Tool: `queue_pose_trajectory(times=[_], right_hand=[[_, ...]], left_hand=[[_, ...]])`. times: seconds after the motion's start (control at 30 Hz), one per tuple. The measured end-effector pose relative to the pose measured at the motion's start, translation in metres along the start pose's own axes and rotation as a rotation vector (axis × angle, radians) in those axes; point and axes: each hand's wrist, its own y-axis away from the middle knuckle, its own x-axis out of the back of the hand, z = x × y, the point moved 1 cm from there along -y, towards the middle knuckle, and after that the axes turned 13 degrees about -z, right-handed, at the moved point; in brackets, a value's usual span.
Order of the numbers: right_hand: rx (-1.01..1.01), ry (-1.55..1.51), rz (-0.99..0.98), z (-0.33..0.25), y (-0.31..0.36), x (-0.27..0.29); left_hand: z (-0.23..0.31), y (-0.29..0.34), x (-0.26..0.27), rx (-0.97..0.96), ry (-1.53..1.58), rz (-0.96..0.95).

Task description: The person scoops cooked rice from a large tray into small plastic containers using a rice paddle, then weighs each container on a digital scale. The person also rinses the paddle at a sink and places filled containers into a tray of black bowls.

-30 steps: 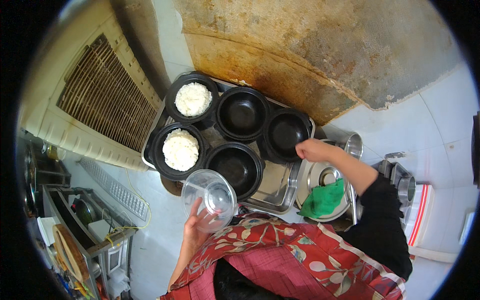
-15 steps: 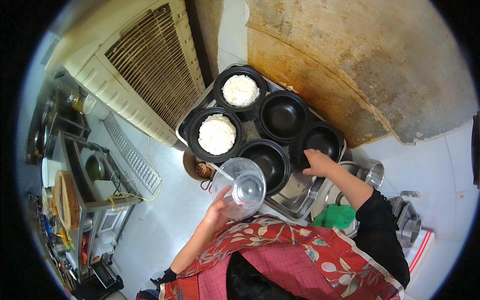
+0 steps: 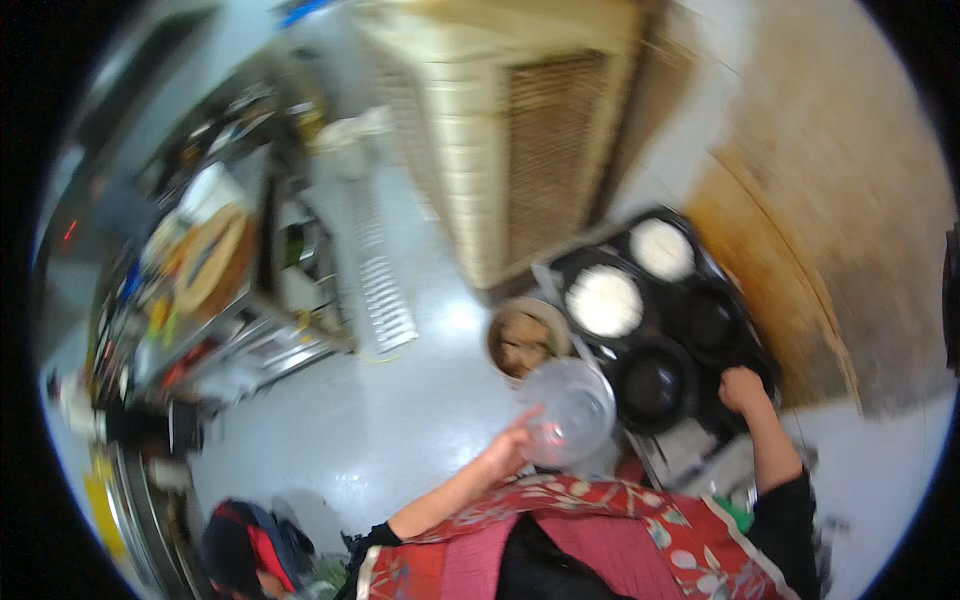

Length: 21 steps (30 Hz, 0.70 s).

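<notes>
My left hand (image 3: 510,448) holds a clear plastic bowl (image 3: 575,415) by its side, tilted near my apron; it looks empty. My right hand (image 3: 743,388) is closed at the near rim of a dark bowl (image 3: 765,362) on the right, partly hidden by the hand and blurred. Beside it sits an empty black bowl (image 3: 655,385), with another black bowl (image 3: 710,322) farther back. White cooked rice (image 3: 605,301) fills one bowl at the left, and a second mound of rice (image 3: 662,250) lies in the farthest bowl. All stand on a metal tray (image 3: 682,450).
A round pot (image 3: 493,345) with brown contents stands left of the tray. Behind rises a cream air cooler (image 3: 460,150). A steel work table with a round wooden board (image 3: 218,265) is at left. Another person (image 3: 245,550) is at the lower left. A stained board leans at right.
My view has swung left, so the bowls appear farther right and the other person shows. My left hand still holds the clear bowl; my right hand stays at the same black bowl, fingers more closed.
</notes>
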Motion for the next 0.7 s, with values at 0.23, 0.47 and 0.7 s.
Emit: queue_pose_trajectory(times=[0.23, 0.47, 0.7], right_hand=[[0.086, -0.208, 0.245, -0.09, -0.036, -0.002], [0.762, -0.625, 0.06, -0.369, 0.028, 0.073], [1.338, -0.001, -0.433, -0.673, 0.092, 0.025]], left_hand=[[0.029, 0.167, 0.021, -0.284, 0.078, 0.09], [0.035, 0.378, 0.058, -0.674, 0.106, 0.301], [0.011, 0.517, 0.104, -1.197, 0.145, 0.395]])
